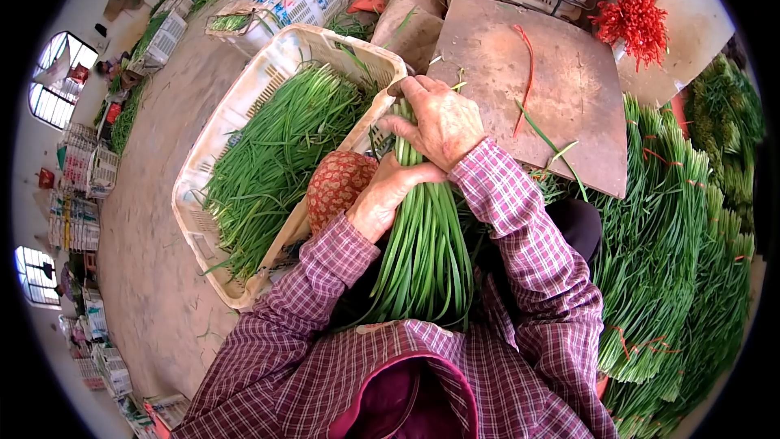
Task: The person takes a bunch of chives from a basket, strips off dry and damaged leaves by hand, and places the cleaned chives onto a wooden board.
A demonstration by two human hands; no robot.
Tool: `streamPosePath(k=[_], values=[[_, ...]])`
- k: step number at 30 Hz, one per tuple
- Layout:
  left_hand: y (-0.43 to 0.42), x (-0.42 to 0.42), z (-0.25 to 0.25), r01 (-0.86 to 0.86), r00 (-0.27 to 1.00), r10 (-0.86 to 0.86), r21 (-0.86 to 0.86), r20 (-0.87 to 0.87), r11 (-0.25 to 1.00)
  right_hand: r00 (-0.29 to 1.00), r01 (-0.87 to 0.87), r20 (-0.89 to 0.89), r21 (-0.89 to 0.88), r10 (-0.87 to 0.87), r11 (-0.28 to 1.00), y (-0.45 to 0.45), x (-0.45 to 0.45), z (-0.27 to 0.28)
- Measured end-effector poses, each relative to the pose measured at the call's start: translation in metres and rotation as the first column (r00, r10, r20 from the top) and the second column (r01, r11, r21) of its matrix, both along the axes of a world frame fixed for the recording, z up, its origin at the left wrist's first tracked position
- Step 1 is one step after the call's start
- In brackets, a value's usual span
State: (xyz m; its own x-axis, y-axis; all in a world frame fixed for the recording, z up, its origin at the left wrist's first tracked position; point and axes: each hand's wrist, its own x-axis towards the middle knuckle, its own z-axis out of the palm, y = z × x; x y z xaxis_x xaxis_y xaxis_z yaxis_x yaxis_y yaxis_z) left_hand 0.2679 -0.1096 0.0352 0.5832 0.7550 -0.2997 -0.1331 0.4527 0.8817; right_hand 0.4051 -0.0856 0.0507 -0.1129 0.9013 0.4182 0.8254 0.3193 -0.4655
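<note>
Holding a bundle of long, slender green stems (426, 248) in front of the torso: the left hand (390, 195) is clamped around it below the right hand (443, 123), which is closed over the upper ends. Keep the ends level and pressure even; excess force would likely bruise leaves. Just left, a rectangular cream plastic crate (361, 47) contains a loose heap of similar green stems (280, 154).

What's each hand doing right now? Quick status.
Left hand: closed around the bundle of green stalks, holding it.
Right hand: closed on the same bundle, nearer its upper end in the view.
</note>
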Motion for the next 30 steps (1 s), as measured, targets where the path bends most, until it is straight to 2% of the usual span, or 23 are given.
streamPosePath(k=[3, 5, 13, 15, 19, 22, 25, 28, 29, 30], values=[[-0.001, -0.001, 0.001, 0.004, 1.0, -0.004, -0.037, -0.017, 0.999, 0.998, -0.001, -0.061, 0.025, 0.002, 1.0, -0.004, 0.0, -0.004], [-0.003, -0.001, 0.002, -0.046, 0.998, 0.045, -0.012, -0.048, 0.999, 0.998, -0.015, -0.061, 0.03, 0.017, 0.999, -0.005, 0.003, -0.006], [-0.003, -0.001, 0.002, -0.04, 0.997, 0.038, -0.022, -0.068, 0.999, 0.998, -0.021, -0.059, -0.009, 0.02, 1.0, -0.007, 0.002, -0.002], [-0.003, -0.001, 0.001, -0.046, 0.997, 0.045, -0.016, -0.07, 0.999, 0.993, -0.018, -0.12, 0.002, 0.018, 1.0, -0.006, 0.001, -0.004], [-0.002, -0.001, 0.0, 0.01, 0.999, -0.012, -0.054, -0.038, 0.998, 0.992, 0.02, -0.124, 0.03, -0.016, 0.999, -0.006, 0.002, 0.002], [-0.004, 0.0, 0.003, 0.024, 0.999, -0.026, -0.062, -0.027, 0.998, 0.981, 0.038, -0.192, 0.014, -0.035, 0.999, -0.005, 0.005, 0.005], [-0.004, -0.001, 0.001, 0.03, 0.999, -0.031, -0.03, -0.037, 0.999, 0.919, -0.012, -0.394, 0.007, 0.014, 1.0, -0.001, 0.009, 0.002], [-0.007, 0.001, 0.005, -0.018, 1.0, 0.018, 0.022, -0.024, 1.0, 0.955, -0.025, -0.293, 0.065, 0.043, 0.998, -0.008, 0.009, 0.006], [-0.008, 0.002, 0.007, -0.056, 0.998, 0.056, 0.039, 0.001, 0.998, 0.987, -0.033, -0.154, 0.055, 0.041, 0.998, -0.012, 0.009, 0.007], [-0.008, 0.002, 0.006, -0.056, 0.998, 0.056, 0.038, 0.002, 0.998, 0.987, -0.032, -0.153, 0.054, 0.04, 0.998, -0.017, 0.008, 0.01]])
